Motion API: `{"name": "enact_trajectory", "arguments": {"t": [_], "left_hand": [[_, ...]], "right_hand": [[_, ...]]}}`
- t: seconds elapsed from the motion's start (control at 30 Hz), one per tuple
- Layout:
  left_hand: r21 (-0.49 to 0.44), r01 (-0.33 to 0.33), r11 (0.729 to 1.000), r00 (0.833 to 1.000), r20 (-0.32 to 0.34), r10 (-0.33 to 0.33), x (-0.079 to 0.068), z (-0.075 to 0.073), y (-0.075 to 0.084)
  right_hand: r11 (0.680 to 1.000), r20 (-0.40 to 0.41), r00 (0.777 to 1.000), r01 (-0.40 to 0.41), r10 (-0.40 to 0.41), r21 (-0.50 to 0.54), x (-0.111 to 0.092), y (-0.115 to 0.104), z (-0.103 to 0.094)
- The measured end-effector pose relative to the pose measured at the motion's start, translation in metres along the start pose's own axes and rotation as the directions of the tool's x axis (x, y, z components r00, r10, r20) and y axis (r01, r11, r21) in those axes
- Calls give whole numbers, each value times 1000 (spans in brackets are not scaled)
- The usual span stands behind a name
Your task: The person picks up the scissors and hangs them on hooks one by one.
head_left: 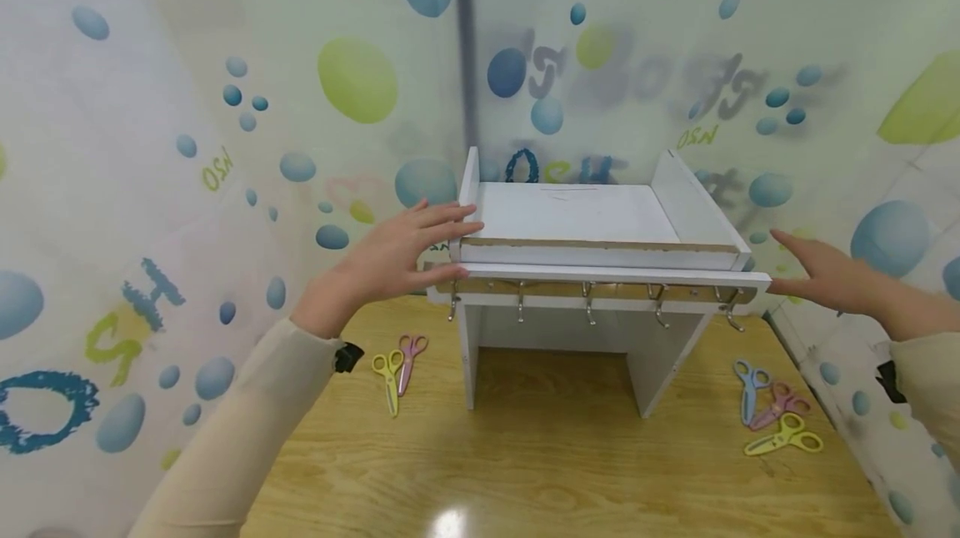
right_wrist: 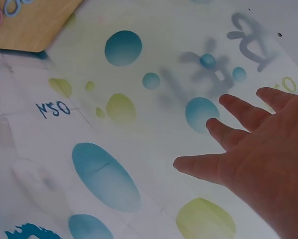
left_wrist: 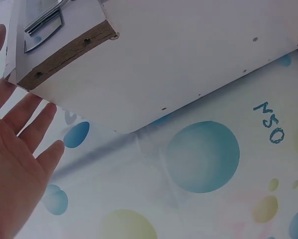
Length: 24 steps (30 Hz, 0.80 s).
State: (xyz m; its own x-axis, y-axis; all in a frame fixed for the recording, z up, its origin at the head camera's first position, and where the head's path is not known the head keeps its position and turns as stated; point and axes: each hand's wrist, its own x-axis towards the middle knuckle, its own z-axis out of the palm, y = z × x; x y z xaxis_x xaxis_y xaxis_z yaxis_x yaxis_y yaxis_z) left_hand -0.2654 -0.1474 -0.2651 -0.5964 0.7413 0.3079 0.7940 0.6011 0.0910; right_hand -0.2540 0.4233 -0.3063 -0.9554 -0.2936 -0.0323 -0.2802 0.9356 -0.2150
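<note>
A white shelf unit (head_left: pixel 577 213) with raised side panels stands on the wooden table (head_left: pixel 525 471). Several metal hooks (head_left: pixel 521 302) hang along its front rail. At its left end is my left hand (head_left: pixel 393 253), fingers extended over the side panel and thumb near the rail. The left wrist view shows that hand's spread fingers (left_wrist: pixel 50 154) right at the board's edge, beside a hook (left_wrist: pixel 44 31). My right hand (head_left: pixel 843 275) is held out by the right end, fingers straight. In the right wrist view its fingers (right_wrist: pixel 201 167) are spread, with nothing in them.
Yellow scissors (head_left: pixel 392 388) and pink scissors (head_left: pixel 406 371) lie left of the unit. To its right lie blue scissors (head_left: pixel 748 400), another pink pair (head_left: pixel 772 413) and another yellow pair (head_left: pixel 776 440). A patterned curtain (head_left: pixel 360 79) surrounds the table's back and sides.
</note>
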Motion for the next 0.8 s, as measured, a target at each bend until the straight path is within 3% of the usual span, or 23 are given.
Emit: {"name": "enact_trajectory", "arguments": {"t": [0.27,0.57,0.8], "left_hand": [[-8,-53,999,996,-78,52,0,6,-1],[-3,-101,995,979,-180,99,-3,10,-5],[5,-128,992,967,-223,126,-4,12,-8]], "right_hand": [[997,40,999,-39,36,61,-8,10,17],[992,95,994,-65,55,111,-15,15,41],[987,120,989,-98,83,130,-23,21,61]]}}
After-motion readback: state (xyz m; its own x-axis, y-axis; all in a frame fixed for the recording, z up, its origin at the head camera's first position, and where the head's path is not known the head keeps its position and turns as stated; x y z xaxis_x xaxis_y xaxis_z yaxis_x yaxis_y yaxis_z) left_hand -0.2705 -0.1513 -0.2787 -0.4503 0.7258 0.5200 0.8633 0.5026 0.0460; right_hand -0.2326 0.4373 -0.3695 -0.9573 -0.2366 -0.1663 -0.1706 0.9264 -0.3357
